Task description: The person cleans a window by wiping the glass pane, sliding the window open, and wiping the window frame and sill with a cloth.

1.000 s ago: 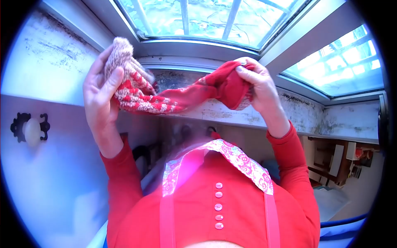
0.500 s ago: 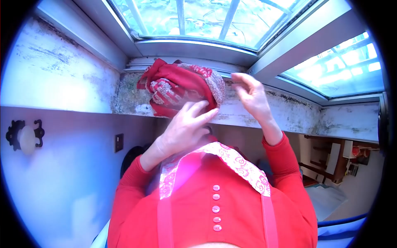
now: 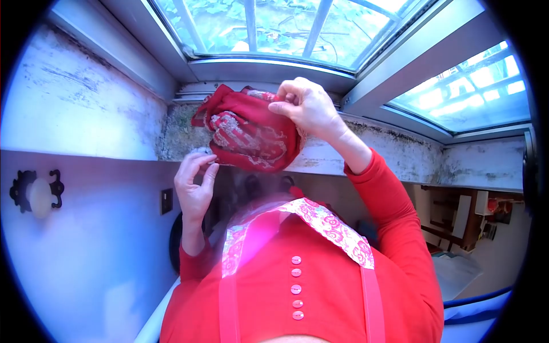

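Observation:
A bundled red cloth point(image 3: 254, 128) with a whitish, lace-like pattern lies on the window sill, its front edge hanging a little over the sill's lip. My right hand point(image 3: 309, 108) is at the upper right of the bundle, thumb and curled fingers pinching the fabric. Down at the front left corner, my left hand point(image 3: 195, 180) has its thumb and fingertips closed on the cloth's edge. Folds hide the underside of the bundle.
The weathered sill point(image 3: 366, 146) has dark stains and peeling paint. Barred window panes point(image 3: 274, 28) rise behind it. A white knob on a black plate point(image 3: 39, 197) and a dark switch plate point(image 3: 166, 201) are at the left. Wooden furniture point(image 3: 452, 223) stands low at the right.
My right hand has moved left onto the cloth and taken hold of its upper right. My left hand has shifted from the cloth's front to its lower left corner. A fold now lies flatter.

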`<state>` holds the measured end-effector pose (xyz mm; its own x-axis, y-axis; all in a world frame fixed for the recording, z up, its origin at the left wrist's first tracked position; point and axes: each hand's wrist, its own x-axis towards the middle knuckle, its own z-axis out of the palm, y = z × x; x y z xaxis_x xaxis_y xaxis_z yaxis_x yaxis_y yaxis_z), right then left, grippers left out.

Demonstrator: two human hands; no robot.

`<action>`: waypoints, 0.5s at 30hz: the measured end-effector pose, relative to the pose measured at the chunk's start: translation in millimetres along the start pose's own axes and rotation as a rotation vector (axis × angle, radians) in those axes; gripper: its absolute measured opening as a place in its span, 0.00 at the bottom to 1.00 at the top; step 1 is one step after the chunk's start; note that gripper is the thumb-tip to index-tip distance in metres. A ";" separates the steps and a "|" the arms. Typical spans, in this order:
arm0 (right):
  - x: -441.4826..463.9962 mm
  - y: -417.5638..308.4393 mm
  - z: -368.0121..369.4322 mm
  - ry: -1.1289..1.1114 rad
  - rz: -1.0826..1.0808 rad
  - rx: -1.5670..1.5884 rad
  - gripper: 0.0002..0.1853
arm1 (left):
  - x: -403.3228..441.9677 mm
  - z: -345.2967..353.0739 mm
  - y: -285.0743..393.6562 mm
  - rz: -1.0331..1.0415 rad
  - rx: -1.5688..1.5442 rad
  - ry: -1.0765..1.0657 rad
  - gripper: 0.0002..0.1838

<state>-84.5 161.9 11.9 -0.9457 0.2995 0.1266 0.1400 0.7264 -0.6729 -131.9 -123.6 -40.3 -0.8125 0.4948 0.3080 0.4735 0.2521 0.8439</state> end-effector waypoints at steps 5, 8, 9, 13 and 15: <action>-2.6 -23.0 -39.9 -0.116 0.162 0.881 0.10 | -9.4 5.6 -10.4 -0.092 0.136 0.001 0.27; -12.3 -23.6 -65.6 -0.061 0.162 1.259 0.12 | 0.4 14.4 -5.6 0.049 0.240 0.016 0.45; -18.2 -25.0 -65.9 0.012 0.144 1.363 0.11 | 6.2 16.2 -5.4 0.079 0.301 -0.062 0.59; -52.5 -34.7 -77.8 0.145 0.069 1.731 0.18 | 37.7 35.4 -9.8 0.308 0.322 -0.048 0.68; -75.9 -39.0 -77.8 0.136 -0.101 1.796 0.25 | 51.9 40.5 -11.1 0.351 0.231 -0.105 0.68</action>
<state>4.6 159.0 85.2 -0.8887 0.4113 0.2027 -0.4525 -0.7153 -0.5326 -165.6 -67.0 -51.5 -0.5557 0.6625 0.5023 0.7880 0.2273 0.5722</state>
